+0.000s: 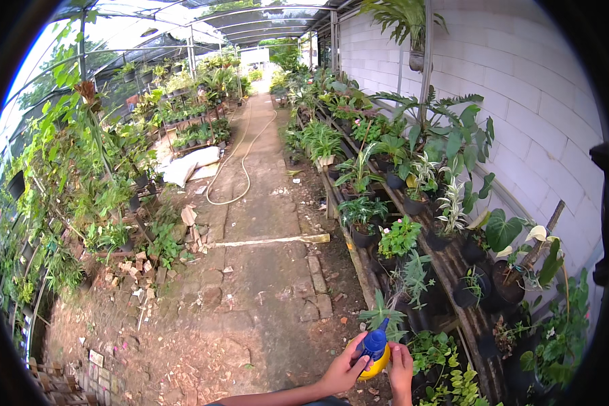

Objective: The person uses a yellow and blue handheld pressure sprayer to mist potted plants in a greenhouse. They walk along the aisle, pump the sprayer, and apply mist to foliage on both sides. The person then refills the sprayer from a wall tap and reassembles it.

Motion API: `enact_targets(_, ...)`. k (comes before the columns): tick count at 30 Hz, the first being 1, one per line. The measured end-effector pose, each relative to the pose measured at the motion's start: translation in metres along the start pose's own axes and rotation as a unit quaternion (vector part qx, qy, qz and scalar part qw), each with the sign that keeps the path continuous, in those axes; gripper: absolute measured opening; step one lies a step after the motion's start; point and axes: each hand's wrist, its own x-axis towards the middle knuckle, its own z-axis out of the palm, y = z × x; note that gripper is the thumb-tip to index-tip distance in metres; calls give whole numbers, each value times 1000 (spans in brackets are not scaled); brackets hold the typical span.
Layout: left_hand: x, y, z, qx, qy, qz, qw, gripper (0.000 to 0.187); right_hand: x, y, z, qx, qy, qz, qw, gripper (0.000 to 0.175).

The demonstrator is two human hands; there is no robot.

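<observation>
Low in the view, my left hand (346, 371) is wrapped around the blue head of a hand spray bottle (373, 347) with a round yellow body. Its blue nozzle points up and away from me, close to the narrow green leaves of a potted plant (380, 314). On the bottle's right side is my right hand (400, 368), its fingers raised and bent close to the yellow body. Whether those fingers grip the bottle or a leaf cannot be made out. Part of the yellow body is hidden behind my left hand.
Long plant racks (449, 274) with several potted plants run along the white block wall (533, 101) on the right. A garden hose (246, 177) and a wooden strip (274, 240) lie across the path (254, 284). Broken bricks (137, 266) and white sacks (190, 165) lie left.
</observation>
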Motion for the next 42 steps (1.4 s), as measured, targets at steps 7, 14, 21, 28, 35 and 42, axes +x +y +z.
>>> enact_targets(7,-1,7,-10,-10,22,-1,1000,69,-7,0,37,-34,0,-53,998,34)
enact_targets(14,1,6,-18,-29,35,24,999,72,-13,-9,47,-77,-10,-47,996,36)
enact_targets(21,-1,9,-20,12,20,-14,1000,71,-9,-3,43,-103,20,-39,994,25)
enact_targets(28,-2,15,-13,10,14,4,1000,69,3,33,38,-1,36,-68,997,31)
enact_targets(35,-5,13,-10,49,-46,21,998,67,-12,35,35,66,26,-57,996,55)
enact_targets(42,-7,23,-10,47,-70,-15,996,68,-40,-32,46,-77,80,-193,975,55)
